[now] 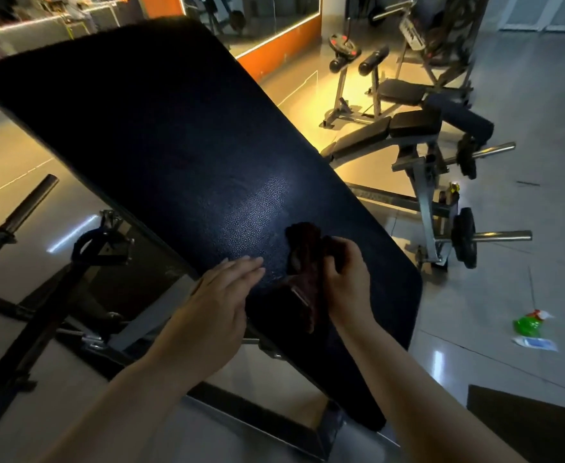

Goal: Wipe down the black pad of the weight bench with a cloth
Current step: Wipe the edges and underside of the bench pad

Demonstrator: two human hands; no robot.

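Observation:
The black pad [161,135] of the weight bench fills the middle of the head view, tilted up toward the far left. A dark reddish-brown cloth [303,248] lies bunched on the pad's lower part. My right hand [346,272] grips the cloth with curled fingers, and a strip of it trails down toward me. My left hand [221,295] rests flat on the pad's left edge with straight fingers, just left of the cloth.
A black barbell [17,222] and the bench's metal frame [141,329] stand on the left. Other benches and a plate-loaded machine [431,202] stand at the right. A green spray bottle [531,320] and a white packet [535,344] lie on the tiled floor, near a dark mat [521,426].

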